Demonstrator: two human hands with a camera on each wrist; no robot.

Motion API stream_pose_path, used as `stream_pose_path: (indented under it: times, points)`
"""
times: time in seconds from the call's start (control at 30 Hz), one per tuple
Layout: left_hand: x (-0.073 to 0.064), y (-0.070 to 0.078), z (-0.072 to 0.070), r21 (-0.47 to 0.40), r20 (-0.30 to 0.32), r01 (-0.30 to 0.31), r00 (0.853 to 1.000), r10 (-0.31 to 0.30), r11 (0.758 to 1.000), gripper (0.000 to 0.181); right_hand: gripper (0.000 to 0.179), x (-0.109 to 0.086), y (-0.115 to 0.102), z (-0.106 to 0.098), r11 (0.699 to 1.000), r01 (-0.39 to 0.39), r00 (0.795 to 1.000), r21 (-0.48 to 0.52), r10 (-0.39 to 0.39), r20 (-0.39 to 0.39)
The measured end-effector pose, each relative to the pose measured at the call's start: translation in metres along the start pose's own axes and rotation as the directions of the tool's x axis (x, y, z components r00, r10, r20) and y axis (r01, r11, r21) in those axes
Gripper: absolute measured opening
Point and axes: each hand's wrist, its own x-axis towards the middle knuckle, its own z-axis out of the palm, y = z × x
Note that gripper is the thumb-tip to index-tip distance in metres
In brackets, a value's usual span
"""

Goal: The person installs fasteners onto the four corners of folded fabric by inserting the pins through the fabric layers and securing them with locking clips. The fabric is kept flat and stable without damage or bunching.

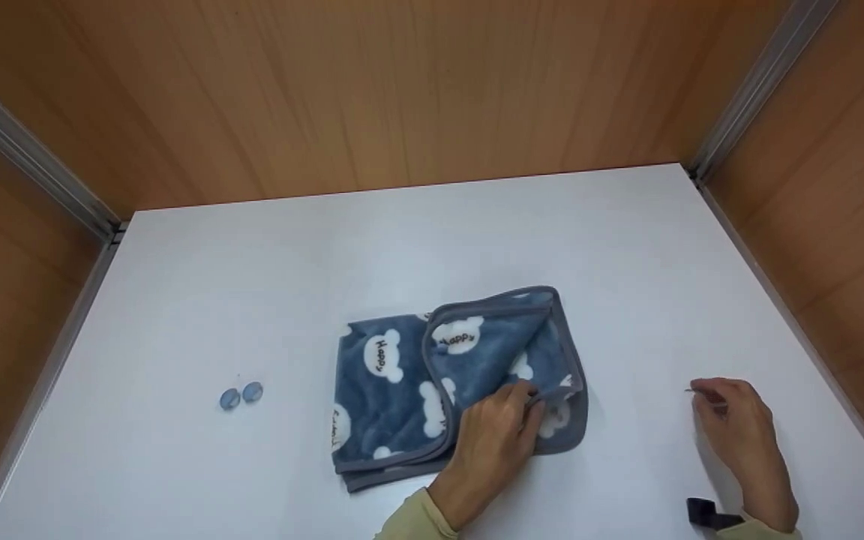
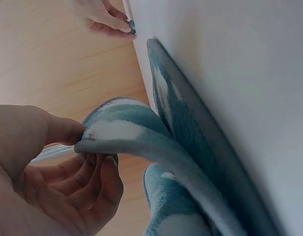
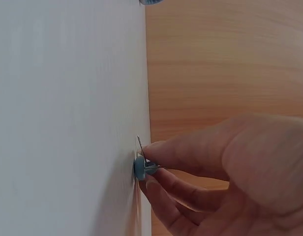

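A folded blue fleece blanket (image 1: 394, 405) with white bear shapes and grey edging lies on the white table. My left hand (image 1: 496, 431) pinches the grey-edged corner between thumb and fingers. That corner is lifted off the layers below, as the left wrist view shows. Out to the right, apart from the blanket, my right hand (image 1: 739, 424) pinches a small blue round piece (image 3: 140, 168) with thin metal pins sticking out. The piece is close to the table surface; whether it touches is unclear. Two similar blue round pieces (image 1: 252, 391) lie side by side left of the blanket.
Wooden panels (image 1: 417, 90) stand behind and on both sides of the white table (image 1: 289, 277), with grey metal posts at the corners. A black strap (image 1: 702, 512) hangs at my right sleeve.
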Motion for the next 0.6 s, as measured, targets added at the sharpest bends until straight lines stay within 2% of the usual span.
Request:
stream_pose_path:
  times: [0.23, 0.6]
  points:
    - [-0.0022, -0.0019, 0.0026, 0.034, -0.054, -0.048, 0.997, 0.050, 0.998, 0.007, 0.016, 0.0014, 0.0010, 0.0023, 0.997, 0.074, 0.996, -0.025, -0.075, -0.039]
    - [-0.0026, -0.0045, 0.0034, 0.032, -0.072, -0.057, 0.996, 0.059, 0.998, 0.007, 0.017, 0.0009, -0.0021, -0.0006, 1.000, 0.002, 0.999, -0.014, -0.001, 0.041]
